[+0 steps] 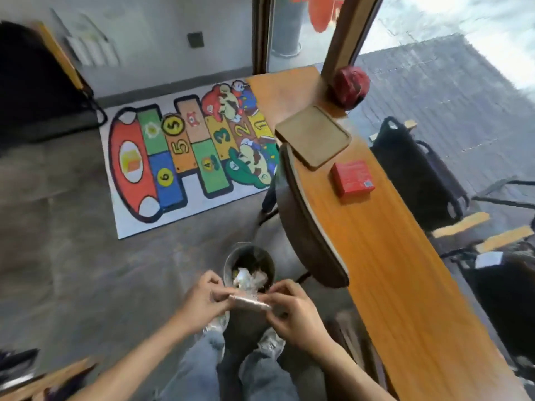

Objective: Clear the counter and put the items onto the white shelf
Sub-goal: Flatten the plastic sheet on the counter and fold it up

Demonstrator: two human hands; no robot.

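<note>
Head view: a crumpled clear wrapper (pixel 251 301) is being pinched by the left hand (pixel 204 301) and right hand (pixel 295 311) above the small bin (pixel 249 267), probably for discarding, while the red box (pixel 352 178) and wooden tray (pixel 314 136) are being left near the counter's (pixel 390 256) far end.

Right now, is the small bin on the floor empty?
No. The bin is open-topped, with crumpled white trash visible inside.
</note>
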